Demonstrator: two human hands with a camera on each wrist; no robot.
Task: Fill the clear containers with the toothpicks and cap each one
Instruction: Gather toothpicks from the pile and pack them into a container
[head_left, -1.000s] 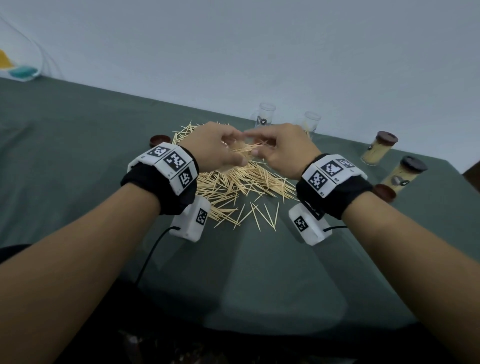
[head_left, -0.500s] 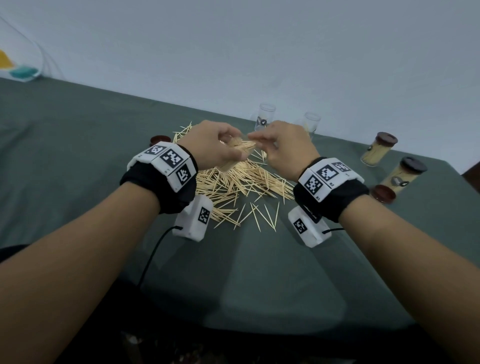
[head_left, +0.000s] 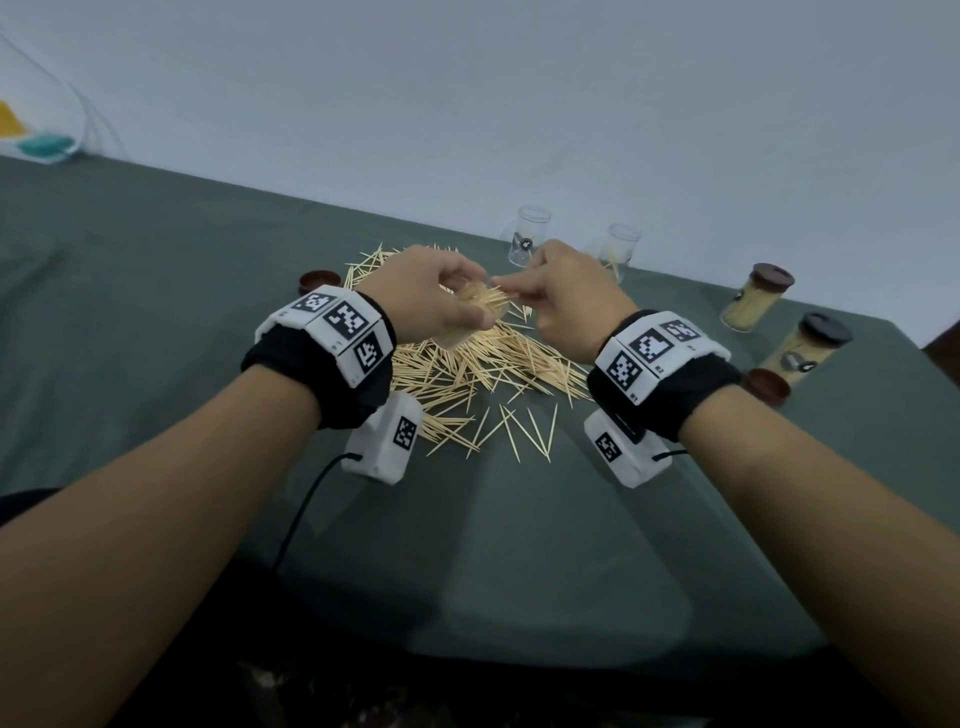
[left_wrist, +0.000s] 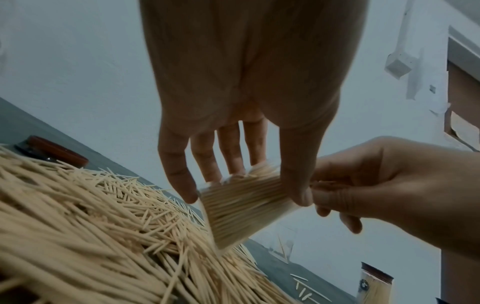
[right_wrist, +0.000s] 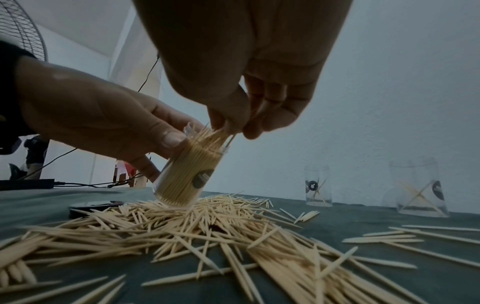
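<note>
While the head view is taken first, the left hand (head_left: 431, 296) is seen curled round a small clear plastic container packed with pale wooden toothpicks (head_left: 470, 325), held tilted over the loose heap of toothpicks (head_left: 467, 374) on the dark green tablecloth (head_left: 156, 312). The right hand (head_left: 566, 296) is pinched at the container's mouth. Beyond the fingertips two nearly empty clear containers (head_left: 527, 236) are stood; right of the right wrist two filled jars with brown caps (head_left: 756, 304) are placed, and a loose brown cap (head_left: 318, 281) lies left of the left hand.

From the left wrist view, the container (left_wrist: 241, 205) is seen gripped between thumb and fingers (left_wrist: 179, 176), its base resting in the heap (left_wrist: 91, 226), while the right hand (left_wrist: 376, 185) is closed on toothpick tips at the rim.

From the right wrist view, a few toothpicks are seen pinched between thumb and fingertips (right_wrist: 233, 121) just above the bristling mouth of the container (right_wrist: 187, 176).

Because the container is already crammed and tilted, sticks may be splayed or spilled if more are forced in, and protruding tips could keep the cap from being seated. A jerk could scatter the heap.

A round dark sticker (right_wrist: 201, 178) is carried by the container; no writing on it can be read.
</note>
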